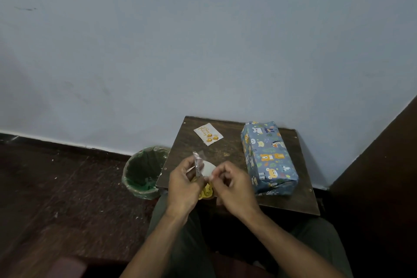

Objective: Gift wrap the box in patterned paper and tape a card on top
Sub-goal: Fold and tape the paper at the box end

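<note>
Wrapped box [268, 158] lies untouched on the table [228, 153]; left hand [184, 185] grips a tape roll [208, 169], right hand [234, 185] fingertips pinch its end.

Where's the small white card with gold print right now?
In the head view, the small white card with gold print lies flat at the dark wooden table's far left, left of the blue animal-patterned wrapped box.
</note>
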